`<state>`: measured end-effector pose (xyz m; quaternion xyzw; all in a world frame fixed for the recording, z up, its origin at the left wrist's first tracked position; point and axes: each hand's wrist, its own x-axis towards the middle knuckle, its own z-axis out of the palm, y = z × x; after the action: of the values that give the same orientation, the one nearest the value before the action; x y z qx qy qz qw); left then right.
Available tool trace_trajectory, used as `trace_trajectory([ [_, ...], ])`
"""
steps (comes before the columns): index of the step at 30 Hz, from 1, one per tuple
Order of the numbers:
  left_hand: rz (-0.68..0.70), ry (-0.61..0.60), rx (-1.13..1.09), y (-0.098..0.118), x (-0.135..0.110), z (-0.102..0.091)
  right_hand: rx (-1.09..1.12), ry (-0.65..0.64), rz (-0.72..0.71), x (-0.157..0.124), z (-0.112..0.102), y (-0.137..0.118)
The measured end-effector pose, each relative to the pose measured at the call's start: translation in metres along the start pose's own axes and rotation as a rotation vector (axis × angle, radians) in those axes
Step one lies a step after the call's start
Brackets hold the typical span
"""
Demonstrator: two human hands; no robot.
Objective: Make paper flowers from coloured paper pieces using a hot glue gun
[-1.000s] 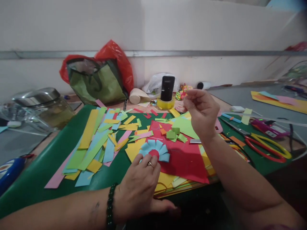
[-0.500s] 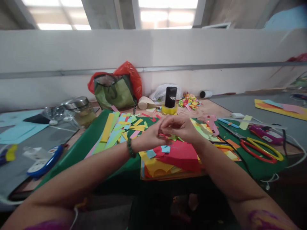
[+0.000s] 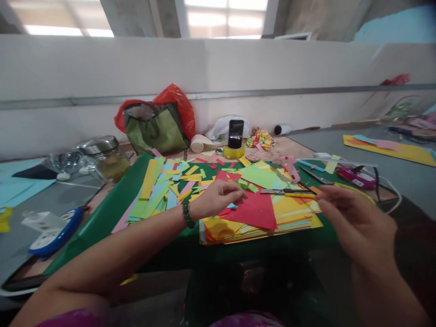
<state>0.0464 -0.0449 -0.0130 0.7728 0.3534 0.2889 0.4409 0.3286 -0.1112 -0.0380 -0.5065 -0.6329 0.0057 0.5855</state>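
My left hand [image 3: 219, 198], with a green bead bracelet at the wrist, hovers over a red paper sheet [image 3: 254, 211] on a stack of coloured paper [image 3: 293, 222]. Its fingers are curled together; whatever they pinch is hidden. Small green paper pieces [image 3: 247, 185] lie just beyond the fingertips. At the right, my right hand [image 3: 357, 222] is above the scissors [image 3: 318, 175] and covers most of their handles. Its thumb stands apart from its slightly bent, blurred fingers, with nothing visible between them. A slim tool with a yellow handle [image 3: 298, 194] lies on the stack's right part.
Paper strips [image 3: 160, 195] spread over the green cloth [image 3: 91, 231] at left. Behind are a glass jar [image 3: 109, 159], a green bag [image 3: 155, 129], a phone [image 3: 235, 134] and a paper-strip bundle [image 3: 261, 139]. A pink glue gun [image 3: 290, 169] and its cord lie right.
My hands were together over the red paper. My right hand has moved away to the right, over the scissors' handles; my left hand stays over the paper. The view has shifted slightly.
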Motion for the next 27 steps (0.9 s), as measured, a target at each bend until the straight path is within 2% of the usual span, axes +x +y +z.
trace_trajectory([
  [2,0.033,-0.027,0.161,0.009,-0.003,0.005,-0.095,-0.107,-0.096,-0.015,0.005,-0.013],
  [5,0.156,-0.006,0.574,0.030,-0.017,0.006,-0.154,-0.173,-0.241,-0.029,0.014,-0.026],
  [6,0.160,0.003,0.716,0.038,-0.024,0.005,-0.163,-0.189,-0.267,-0.032,0.015,-0.027],
  [7,0.144,0.015,0.829,0.045,-0.033,0.004,-0.178,-0.203,-0.274,-0.034,0.016,-0.026],
  [10,0.055,0.169,1.026,0.059,-0.067,-0.002,-0.224,-0.213,-0.210,-0.041,0.010,-0.019],
  [15,0.144,0.485,0.981,0.052,-0.121,-0.005,-0.292,-0.176,-0.104,-0.060,-0.007,-0.005],
  [19,0.149,0.563,0.928,0.036,-0.146,0.002,-0.379,-0.124,-0.039,-0.068,-0.010,0.002],
  [22,0.115,0.623,0.870,0.024,-0.163,0.011,-0.289,-0.161,-0.129,-0.061,-0.004,0.003],
  [27,0.005,0.670,0.782,0.001,-0.202,0.027,-0.321,-0.281,-0.304,-0.047,0.015,0.008],
])
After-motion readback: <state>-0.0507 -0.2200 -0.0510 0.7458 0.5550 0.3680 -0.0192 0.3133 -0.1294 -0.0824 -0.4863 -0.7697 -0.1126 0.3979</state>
